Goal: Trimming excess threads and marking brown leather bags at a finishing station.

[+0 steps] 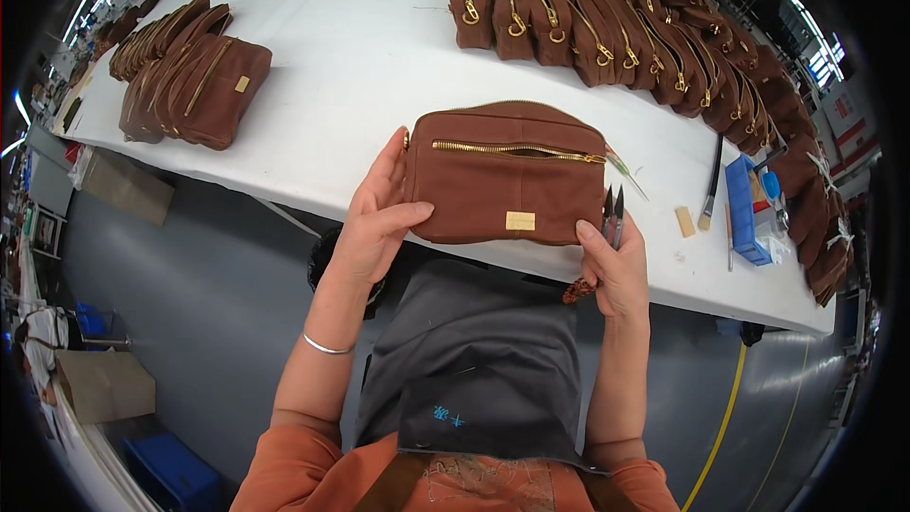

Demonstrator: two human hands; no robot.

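Observation:
A brown zippered pouch (469, 192) is held up level at the table's near edge, its front turned toward me. A gold zipper (512, 149) runs across its upper front, and a small gold plate (520, 221) sits low on the right half. My left hand (377, 223) grips the pouch's left end, thumb on the front and fingers behind. At the lower right corner, my right hand (616, 265) pinches the pouch with its thumb in front. That same hand also keeps a pair of snips (619, 206), dark blades pointing up; a reddish wrapped end shows below the fingers.
Long rows of brown pouches (597, 28) line the white table's (332, 95) far right side. A smaller stack of pouches (204, 90) stands at left. To the right lie a brush (713, 190), a tan block (684, 221) and a blue tray (745, 213) of small items.

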